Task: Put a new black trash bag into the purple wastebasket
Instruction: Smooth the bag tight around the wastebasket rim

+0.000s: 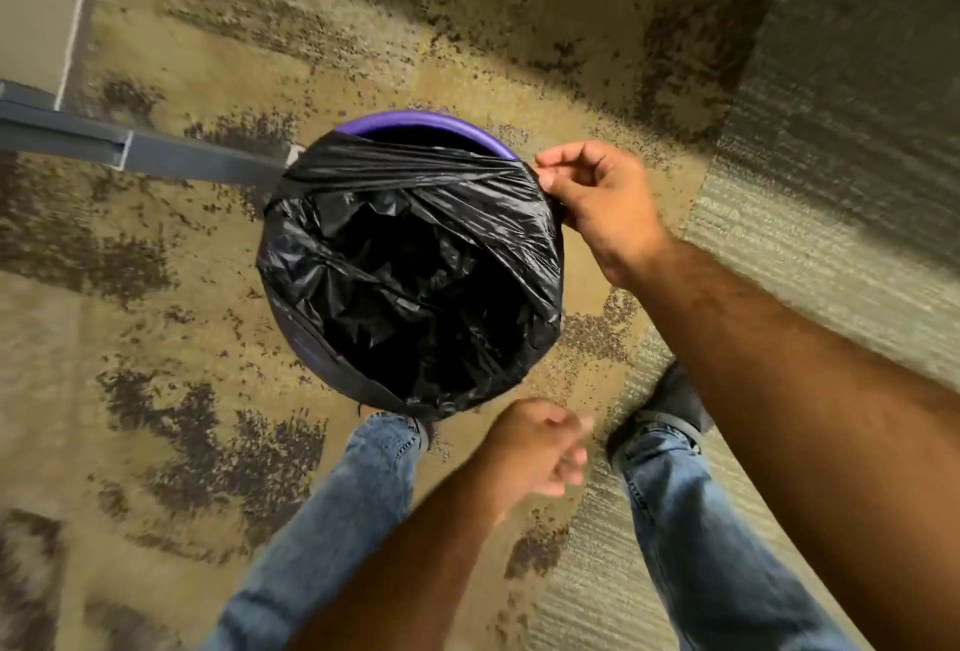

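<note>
Black plastic of the trash bag already lines the purple wastebasket at mid-frame, folded over all but the upper arc of rim. Your right hand pinches the bag's edge at the right rim; your left hand, blurred at lower centre, looks loosely curled and empty. Next, stretch that edge over the bare purple arc.

Open carpet rings the wastebasket; a grey bar blocks its left.

One wastebasket, one black trash bag, two hands: left hand, right hand.
</note>
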